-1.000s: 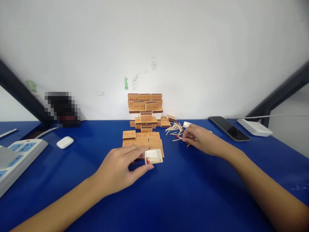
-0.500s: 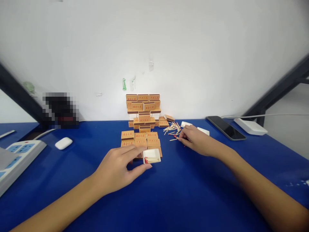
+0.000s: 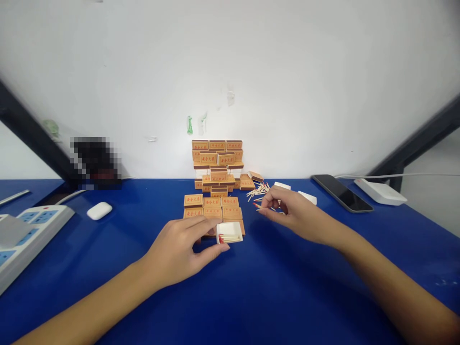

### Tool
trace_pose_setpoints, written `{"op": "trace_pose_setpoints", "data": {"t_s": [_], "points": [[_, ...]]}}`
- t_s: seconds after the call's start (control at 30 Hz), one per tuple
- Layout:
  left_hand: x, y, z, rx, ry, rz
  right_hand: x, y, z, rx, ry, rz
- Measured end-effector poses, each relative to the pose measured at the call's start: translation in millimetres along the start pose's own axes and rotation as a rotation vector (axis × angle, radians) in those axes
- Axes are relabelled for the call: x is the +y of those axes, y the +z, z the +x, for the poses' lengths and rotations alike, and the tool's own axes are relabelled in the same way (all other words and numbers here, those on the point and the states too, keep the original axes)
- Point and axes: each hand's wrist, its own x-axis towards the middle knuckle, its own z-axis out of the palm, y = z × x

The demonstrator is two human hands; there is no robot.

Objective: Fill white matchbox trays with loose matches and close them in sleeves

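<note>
My left hand (image 3: 181, 251) rests on the blue table (image 3: 273, 287) and pinches the left edge of a small white matchbox tray (image 3: 230, 232) that holds a few red-tipped matches. My right hand (image 3: 293, 213) is lifted just off the table, fingers pinched on red-tipped matches (image 3: 256, 206) pointing left. Loose matches (image 3: 258, 191) lie in a heap just beyond it. Flat rows of orange matchboxes (image 3: 212, 207) lie behind the tray, and a stacked wall of matchboxes (image 3: 217, 160) stands against the white wall.
Two empty white trays (image 3: 307, 196) lie past my right hand. A black phone (image 3: 341, 192) and a white adapter (image 3: 380, 190) are at the far right. A white earbud case (image 3: 99, 210) and a power strip (image 3: 25, 237) sit at the left.
My right hand has lifted off the match heap and moved left toward the tray with matches pinched in its fingers. The left hand has stayed on the tray.
</note>
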Motion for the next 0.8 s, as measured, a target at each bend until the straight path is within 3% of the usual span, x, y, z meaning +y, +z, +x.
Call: {"op": "trace_pose_setpoints", "data": {"t_s": [0.2,0.33,0.53,0.8], "points": [[2,3.8,1,-0.033,-0.016,-0.049,-54,20,-15,0.050,-0.246,0.021],[7,6.1,0,-0.032,0.011,-0.036,-74,31,-22,0.061,-0.351,0.009],[10,6.1,2,-0.014,0.035,-0.045,-78,40,-25,0.123,-0.352,0.046],[7,6.4,2,-0.018,0.023,-0.052,-74,35,-22,0.057,-0.319,0.082]]}}
